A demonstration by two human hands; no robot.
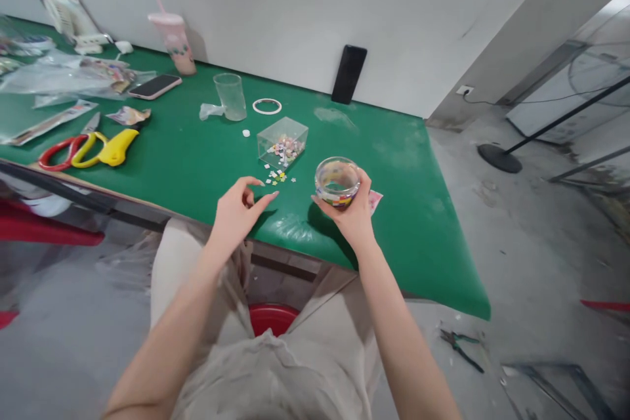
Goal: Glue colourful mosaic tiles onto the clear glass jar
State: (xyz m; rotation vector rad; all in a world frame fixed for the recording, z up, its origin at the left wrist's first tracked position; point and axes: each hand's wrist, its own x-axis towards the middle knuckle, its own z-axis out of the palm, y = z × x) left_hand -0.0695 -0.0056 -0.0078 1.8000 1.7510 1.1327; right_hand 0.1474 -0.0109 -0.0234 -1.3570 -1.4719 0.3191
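In my right hand (355, 215) is a round clear glass bowl (337, 182), gripped around its side with the fingers behind and the thumb in front. Coloured mosaic pieces show on its lower wall. My left hand (240, 205) hovers over the table's front edge, thumb and forefinger apart, and I see nothing between them. Just beyond its fingertips lie several small loose mosaic pieces (278, 177), white, yellow and green. Behind them a clear plastic box (282, 142) holds many more pastel pieces. A pink printed paper (375, 201) is partly hidden behind my right hand.
On the green table (413, 223) stand a clear cup (230, 97), a white ring (266, 106), a leaning black phone (349, 74) and a pink tumbler (173, 41). Red-handled scissors (63, 152), a yellow-handled tool (118, 147), another phone (155, 86) and plastic bags (69, 75) lie left.
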